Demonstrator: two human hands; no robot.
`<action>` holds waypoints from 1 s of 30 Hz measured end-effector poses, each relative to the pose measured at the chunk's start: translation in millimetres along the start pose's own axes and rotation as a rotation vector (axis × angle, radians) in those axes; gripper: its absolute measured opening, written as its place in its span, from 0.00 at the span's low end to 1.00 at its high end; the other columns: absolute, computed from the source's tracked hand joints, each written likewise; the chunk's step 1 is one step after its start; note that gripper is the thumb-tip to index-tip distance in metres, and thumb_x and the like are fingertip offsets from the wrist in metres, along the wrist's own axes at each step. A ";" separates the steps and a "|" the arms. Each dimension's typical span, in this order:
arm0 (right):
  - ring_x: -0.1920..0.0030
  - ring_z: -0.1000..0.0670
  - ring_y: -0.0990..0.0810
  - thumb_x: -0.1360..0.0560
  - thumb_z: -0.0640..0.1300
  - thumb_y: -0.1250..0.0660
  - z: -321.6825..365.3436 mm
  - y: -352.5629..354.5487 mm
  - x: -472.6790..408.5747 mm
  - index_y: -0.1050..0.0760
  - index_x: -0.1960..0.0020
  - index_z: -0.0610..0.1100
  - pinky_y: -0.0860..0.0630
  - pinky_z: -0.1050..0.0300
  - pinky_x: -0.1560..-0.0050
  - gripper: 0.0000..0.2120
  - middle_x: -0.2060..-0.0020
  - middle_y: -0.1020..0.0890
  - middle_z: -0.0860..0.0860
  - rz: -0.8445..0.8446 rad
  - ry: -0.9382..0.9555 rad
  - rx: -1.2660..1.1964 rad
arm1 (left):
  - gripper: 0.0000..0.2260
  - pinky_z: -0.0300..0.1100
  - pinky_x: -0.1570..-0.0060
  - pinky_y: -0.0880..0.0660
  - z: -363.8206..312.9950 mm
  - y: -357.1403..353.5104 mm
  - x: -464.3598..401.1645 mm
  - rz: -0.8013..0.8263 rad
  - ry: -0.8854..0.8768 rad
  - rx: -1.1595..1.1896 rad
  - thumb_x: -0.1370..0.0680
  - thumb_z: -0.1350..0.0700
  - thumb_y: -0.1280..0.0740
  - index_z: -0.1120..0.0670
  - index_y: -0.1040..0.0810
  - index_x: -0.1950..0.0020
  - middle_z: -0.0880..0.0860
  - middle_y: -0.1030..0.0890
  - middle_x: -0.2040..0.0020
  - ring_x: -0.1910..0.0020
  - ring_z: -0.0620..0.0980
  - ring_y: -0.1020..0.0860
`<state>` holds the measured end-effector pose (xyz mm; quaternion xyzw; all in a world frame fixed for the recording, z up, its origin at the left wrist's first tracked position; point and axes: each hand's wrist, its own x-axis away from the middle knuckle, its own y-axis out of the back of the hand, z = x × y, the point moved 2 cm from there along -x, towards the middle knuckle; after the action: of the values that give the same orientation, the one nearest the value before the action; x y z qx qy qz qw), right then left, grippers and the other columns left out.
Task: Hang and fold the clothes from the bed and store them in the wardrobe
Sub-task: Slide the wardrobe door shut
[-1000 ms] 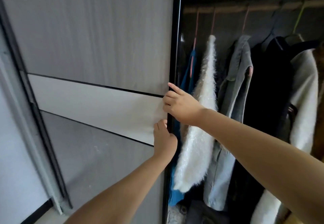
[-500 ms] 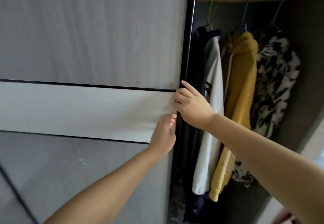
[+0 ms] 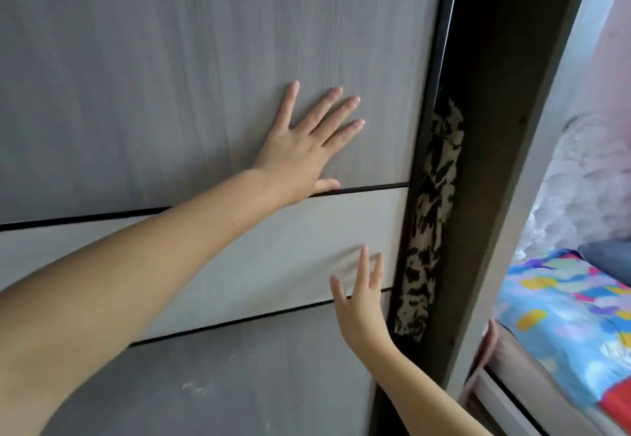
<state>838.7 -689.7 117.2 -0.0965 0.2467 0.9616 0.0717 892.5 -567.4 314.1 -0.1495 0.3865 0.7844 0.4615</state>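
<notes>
A grey wood-grain sliding wardrobe door (image 3: 153, 87) with a pale middle band fills most of the head view. My left hand (image 3: 300, 152) presses flat on the upper panel, fingers spread. Lower down and to the right, my right hand (image 3: 362, 302) touches the pale band near the door's edge with straight fingers. Only a narrow gap is left at the door's right edge. Through it shows a strip of a black-and-beige patterned garment (image 3: 430, 213) hanging inside. The other hanging clothes are hidden behind the door.
The wardrobe's dark side wall (image 3: 505, 162) stands right of the gap. Beyond it, at the right edge, is the bed (image 3: 563, 319) with a colourful blue patterned sheet, a dark blue cloth (image 3: 607, 261) and pale fluffy bedding (image 3: 587, 179).
The door has slid right, covering the hanging clothes except one patterned strip. Both hands left the door's edge and now lie flat on its face, the left hand above.
</notes>
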 end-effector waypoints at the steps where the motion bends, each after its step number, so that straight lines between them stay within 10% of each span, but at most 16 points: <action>1: 0.21 0.49 0.59 0.18 0.51 0.42 -1.4 -2.7 -0.1 0.64 0.23 0.59 0.43 0.48 0.25 0.35 0.24 0.69 0.53 -0.002 -0.044 -0.038 | 0.41 0.67 0.35 0.67 -5.5 -0.6 -7.8 -0.011 -0.030 -0.024 0.24 0.32 0.46 0.50 0.62 0.21 0.54 0.62 0.21 0.22 0.56 0.61; 30: 0.26 0.48 0.74 0.20 0.58 0.41 -49.8 35.8 -65.2 0.72 0.26 0.58 0.59 0.42 0.24 0.41 0.27 0.75 0.52 -0.267 -0.140 -0.165 | 0.39 0.69 0.32 0.60 -123.4 0.7 -139.8 -0.217 -0.071 -0.092 0.23 0.30 0.53 0.53 0.57 0.21 0.57 0.58 0.20 0.22 0.59 0.58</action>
<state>902.9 -751.0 105.3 -0.0668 0.1465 0.9649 0.2075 950.8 -744.6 316.0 -0.1834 0.3151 0.7517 0.5496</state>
